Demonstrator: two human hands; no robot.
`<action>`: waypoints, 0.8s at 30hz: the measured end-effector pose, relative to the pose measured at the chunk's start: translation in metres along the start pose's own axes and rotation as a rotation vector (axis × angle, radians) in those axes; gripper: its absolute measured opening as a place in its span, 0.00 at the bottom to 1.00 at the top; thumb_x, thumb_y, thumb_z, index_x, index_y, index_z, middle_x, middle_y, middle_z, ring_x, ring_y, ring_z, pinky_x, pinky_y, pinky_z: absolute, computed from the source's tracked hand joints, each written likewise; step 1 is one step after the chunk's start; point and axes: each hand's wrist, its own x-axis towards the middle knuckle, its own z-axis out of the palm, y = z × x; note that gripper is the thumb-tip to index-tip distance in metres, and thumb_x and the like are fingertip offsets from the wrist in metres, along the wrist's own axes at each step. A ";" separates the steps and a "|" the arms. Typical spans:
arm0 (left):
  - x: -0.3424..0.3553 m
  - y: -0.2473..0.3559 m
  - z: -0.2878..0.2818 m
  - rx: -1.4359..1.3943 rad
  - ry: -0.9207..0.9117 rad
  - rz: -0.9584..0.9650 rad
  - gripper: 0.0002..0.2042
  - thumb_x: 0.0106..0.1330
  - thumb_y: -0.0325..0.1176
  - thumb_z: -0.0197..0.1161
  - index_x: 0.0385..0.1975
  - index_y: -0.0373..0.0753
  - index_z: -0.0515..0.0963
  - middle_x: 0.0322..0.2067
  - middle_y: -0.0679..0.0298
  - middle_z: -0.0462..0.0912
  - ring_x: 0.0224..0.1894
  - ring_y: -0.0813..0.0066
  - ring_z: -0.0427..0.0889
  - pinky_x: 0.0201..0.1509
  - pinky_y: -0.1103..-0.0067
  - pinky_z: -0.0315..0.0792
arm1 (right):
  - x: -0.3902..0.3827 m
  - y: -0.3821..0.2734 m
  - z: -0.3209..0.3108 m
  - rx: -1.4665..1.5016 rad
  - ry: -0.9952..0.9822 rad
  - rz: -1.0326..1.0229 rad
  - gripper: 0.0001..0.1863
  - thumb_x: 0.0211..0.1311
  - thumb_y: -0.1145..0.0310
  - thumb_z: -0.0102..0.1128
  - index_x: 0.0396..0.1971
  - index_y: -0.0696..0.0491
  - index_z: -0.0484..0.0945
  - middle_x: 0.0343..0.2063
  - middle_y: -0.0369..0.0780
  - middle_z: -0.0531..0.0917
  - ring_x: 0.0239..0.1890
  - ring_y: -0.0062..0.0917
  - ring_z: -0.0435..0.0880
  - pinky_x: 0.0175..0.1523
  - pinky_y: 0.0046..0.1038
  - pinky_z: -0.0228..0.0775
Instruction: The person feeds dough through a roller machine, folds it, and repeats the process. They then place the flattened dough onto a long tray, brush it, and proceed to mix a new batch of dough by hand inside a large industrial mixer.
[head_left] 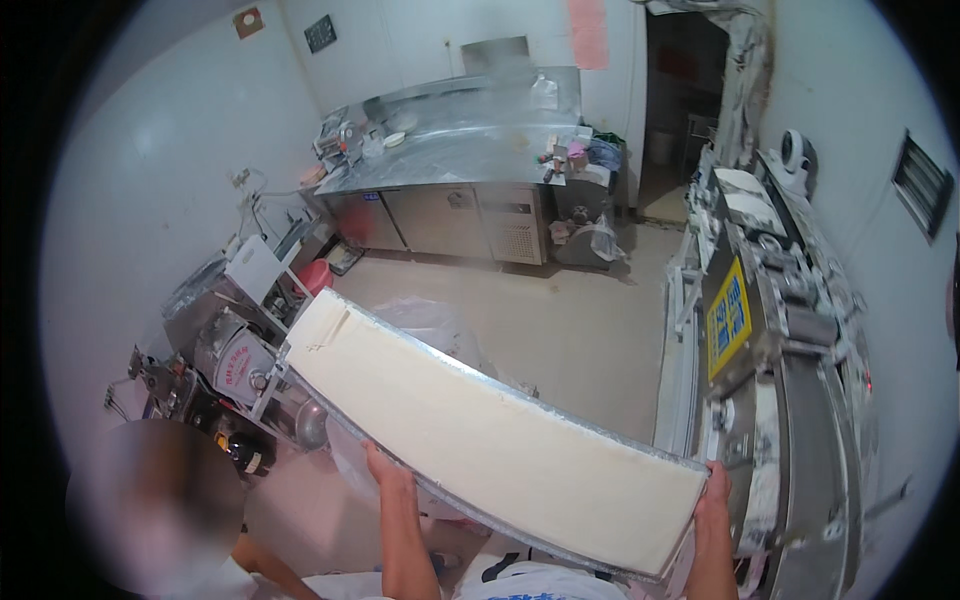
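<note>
I carry a long metal tray (455, 365) filled with a smooth, pale cream slab (480, 420), held across my front and slanting from upper left to lower right. My left hand (384, 467) grips the tray's near long edge from below. My right hand (715, 492) holds the tray's right end, close to the grey machine. The slab's far left end has a small cut notch.
A grey machine with a yellow-and-blue panel (728, 322) runs along the right wall. A metal machine with a motor (235, 365) stands at left, a red bucket (316, 275) beside it. A steel counter (450, 160) lines the back wall. Another person (160, 505) is at lower left.
</note>
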 end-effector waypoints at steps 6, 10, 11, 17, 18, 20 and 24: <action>0.124 -0.055 0.131 -0.133 0.034 -0.003 0.30 0.79 0.52 0.34 0.66 0.34 0.64 0.64 0.55 0.70 0.64 0.54 0.71 0.67 0.63 0.68 | 0.168 -0.065 0.199 -0.145 -0.078 -0.078 0.06 0.57 0.67 0.57 0.28 0.53 0.73 0.27 0.38 0.78 0.31 0.32 0.82 0.40 0.37 0.79; 0.244 -0.106 0.219 -0.088 0.187 0.060 0.30 0.79 0.53 0.37 0.66 0.33 0.64 0.64 0.56 0.70 0.64 0.56 0.71 0.68 0.64 0.67 | 0.260 -0.094 0.357 -0.180 -0.112 0.013 0.08 0.53 0.66 0.59 0.29 0.54 0.75 0.31 0.38 0.77 0.34 0.32 0.81 0.42 0.38 0.78; 0.275 -0.116 0.243 -0.109 0.138 0.050 0.30 0.79 0.53 0.37 0.66 0.33 0.64 0.64 0.56 0.70 0.64 0.56 0.71 0.68 0.65 0.67 | 0.267 -0.103 0.407 -0.169 -0.111 0.060 0.08 0.52 0.66 0.59 0.29 0.54 0.75 0.31 0.38 0.78 0.34 0.33 0.81 0.43 0.38 0.78; 0.450 -0.214 0.423 -0.091 0.183 -0.039 0.28 0.79 0.51 0.40 0.66 0.33 0.64 0.63 0.54 0.71 0.62 0.57 0.74 0.66 0.67 0.69 | 0.421 -0.148 0.552 -0.227 -0.081 -0.128 0.12 0.53 0.64 0.58 0.33 0.56 0.75 0.33 0.43 0.81 0.34 0.36 0.83 0.42 0.38 0.79; 0.474 -0.220 0.458 -0.065 0.217 -0.041 0.28 0.79 0.51 0.40 0.66 0.32 0.64 0.63 0.54 0.71 0.61 0.58 0.74 0.66 0.67 0.69 | 0.440 -0.153 0.580 -0.223 -0.070 -0.105 0.13 0.51 0.64 0.59 0.33 0.56 0.75 0.33 0.43 0.80 0.35 0.36 0.83 0.43 0.38 0.79; 0.534 -0.235 0.512 -0.129 0.150 -0.050 0.28 0.79 0.50 0.40 0.65 0.32 0.64 0.62 0.54 0.72 0.60 0.58 0.76 0.66 0.66 0.70 | 0.477 -0.163 0.640 -0.246 -0.026 -0.127 0.13 0.51 0.64 0.59 0.33 0.57 0.75 0.33 0.43 0.80 0.35 0.37 0.83 0.42 0.38 0.78; 0.647 -0.278 0.600 -0.090 0.156 -0.122 0.28 0.79 0.50 0.40 0.64 0.32 0.65 0.62 0.53 0.72 0.61 0.56 0.74 0.66 0.63 0.69 | 0.560 -0.180 0.760 -0.247 0.027 -0.167 0.12 0.51 0.64 0.60 0.31 0.56 0.75 0.31 0.42 0.81 0.30 0.37 0.83 0.40 0.38 0.78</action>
